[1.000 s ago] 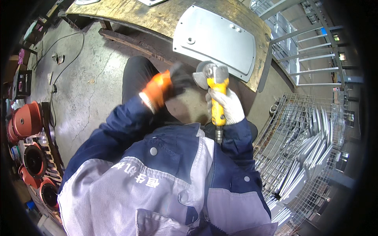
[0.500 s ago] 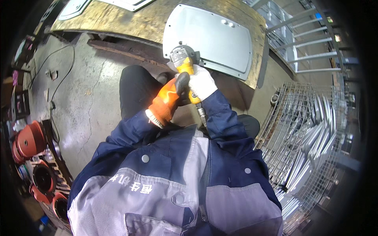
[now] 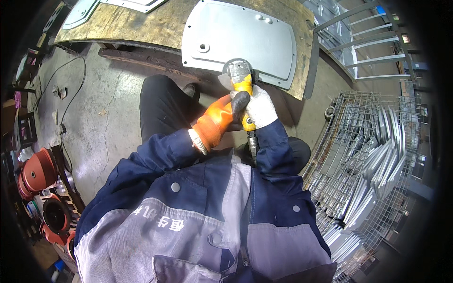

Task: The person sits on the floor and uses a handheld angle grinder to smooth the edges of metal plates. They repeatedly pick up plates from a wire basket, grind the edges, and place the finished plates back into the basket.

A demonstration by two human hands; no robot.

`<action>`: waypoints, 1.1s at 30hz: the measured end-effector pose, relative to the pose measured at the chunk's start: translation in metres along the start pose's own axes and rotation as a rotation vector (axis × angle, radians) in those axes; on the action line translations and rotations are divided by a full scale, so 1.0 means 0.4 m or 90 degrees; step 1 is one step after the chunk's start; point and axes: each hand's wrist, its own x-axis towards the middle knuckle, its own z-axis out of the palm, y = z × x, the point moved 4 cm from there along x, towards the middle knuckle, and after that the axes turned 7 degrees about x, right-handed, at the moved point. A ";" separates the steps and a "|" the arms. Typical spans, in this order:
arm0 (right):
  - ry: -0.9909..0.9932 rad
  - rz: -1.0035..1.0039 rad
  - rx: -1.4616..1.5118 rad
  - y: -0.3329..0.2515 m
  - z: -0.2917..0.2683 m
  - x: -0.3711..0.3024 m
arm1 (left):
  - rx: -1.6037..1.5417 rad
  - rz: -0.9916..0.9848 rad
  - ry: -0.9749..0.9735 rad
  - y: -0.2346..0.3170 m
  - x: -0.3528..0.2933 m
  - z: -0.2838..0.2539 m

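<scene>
Spreading between the red housings (image 3: 37, 170) at far left and the wearer's knees, the concrete floor (image 3: 101, 118) gave the widest open room, crossed by a thin dark cable (image 3: 85, 70). The wooden workbench (image 3: 137, 29) spanned the top, its near edge slanting down to the right to a corner beside metal racking (image 3: 380, 63). At right, a wire-mesh cage (image 3: 325, 141) with stacked grey plates (image 3: 373, 188) hemmed in the right elbow's side. The navy-and-grey work jacket (image 3: 188, 226) filled the lower middle. A rounded grey cover panel (image 3: 236, 42) lay flat on the bench, its near long side reaching the bench edge.

The yellow angle grinder (image 3: 243, 86) was before the chest, near that edge; its head pointed away from the body, overlapping the panel's border in view, and contact could not be told. Its long axis ran from the hose fitting (image 3: 252, 142) near the jacket upward and slightly left. The right hand (image 3: 261, 109), white-gloved, was clamped around the body; the left hand (image 3: 213, 121), in an orange glove, gripped it too, dark thumb on top, other fingers largely hidden. White characters (image 3: 158, 218) ran across the jacket's left chest.
</scene>
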 end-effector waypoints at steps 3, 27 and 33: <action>0.002 -0.013 0.014 0.011 -0.025 0.002 | 0.009 -0.007 -0.008 0.006 -0.004 0.025; 0.007 -0.037 0.180 0.040 -0.103 -0.062 | 0.144 0.030 -0.024 -0.027 -0.021 0.089; -0.111 -0.050 -0.141 0.081 0.174 0.031 | 0.016 0.049 0.169 -0.017 -0.097 -0.126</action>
